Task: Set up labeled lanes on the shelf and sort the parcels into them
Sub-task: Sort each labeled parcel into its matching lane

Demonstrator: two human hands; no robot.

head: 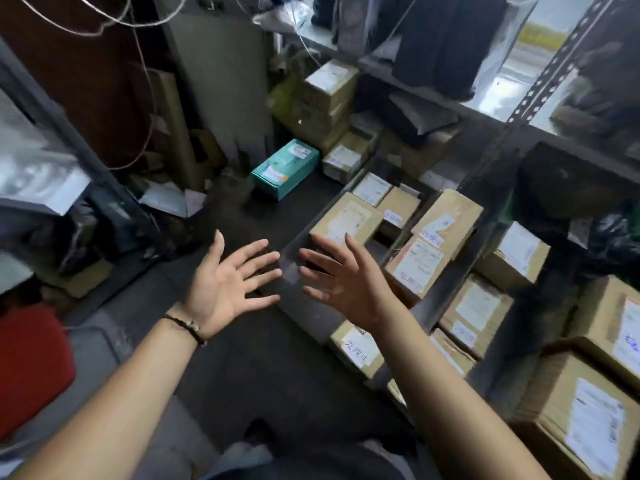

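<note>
Fingers (258, 248) splayed wide on both hands, left hand (225, 285) and right hand (343, 282), holding nothing. Parcels (419, 265) lie in labeled rows on the shelf (304, 313) just right of them.

Left hand (228, 285) and right hand (341, 280) spread, empty, above dark floor, labelled cardboard parcels (417, 266) on shelf (446, 271) right, teal box (284, 169) far.
</note>
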